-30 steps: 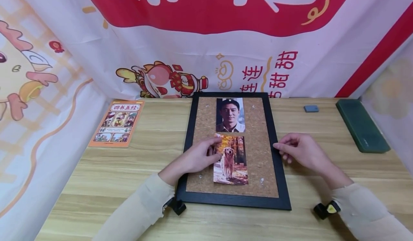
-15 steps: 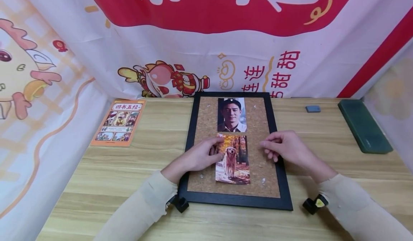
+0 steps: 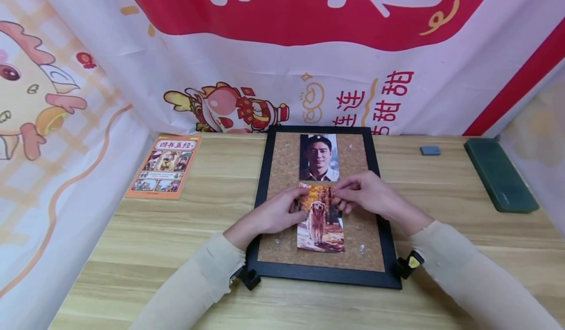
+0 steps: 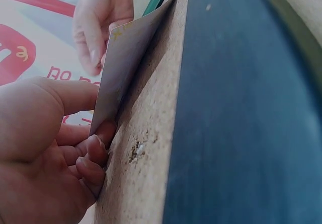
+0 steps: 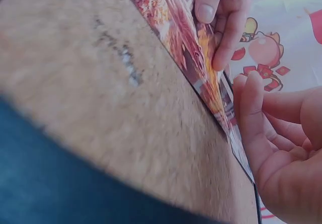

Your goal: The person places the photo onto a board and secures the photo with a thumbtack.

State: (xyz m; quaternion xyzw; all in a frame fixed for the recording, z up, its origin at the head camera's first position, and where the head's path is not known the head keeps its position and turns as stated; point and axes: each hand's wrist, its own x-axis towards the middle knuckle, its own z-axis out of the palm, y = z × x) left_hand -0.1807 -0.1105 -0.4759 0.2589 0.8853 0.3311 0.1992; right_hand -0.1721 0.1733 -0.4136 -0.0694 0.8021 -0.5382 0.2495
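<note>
A photo of a dog among autumn leaves (image 3: 319,227) lies on the cork board (image 3: 282,168), tilted up off the cork in the left wrist view. My left hand (image 3: 280,211) holds its left edge, thumb on the printed face and fingers behind. At the photo's upper right corner is my right hand (image 3: 364,192), thumb and forefinger tips together. Whether anything small sits between those tips is hidden. Above, a portrait photo (image 3: 319,158) is fixed by a pin (image 3: 320,137) at its top. Clear pins (image 3: 362,248) stand in the cork near the board's corners.
The board's black frame (image 3: 326,274) lies on the wooden table (image 3: 207,183). An orange booklet (image 3: 164,167) is at the left. A small blue block (image 3: 430,150) and a dark green case (image 3: 500,174) are at the right. A printed curtain (image 3: 282,65) hangs behind.
My right hand has moved left from the board's right frame edge, across the cork to the dog photo's upper right corner. The left hand keeps hold of the photo.
</note>
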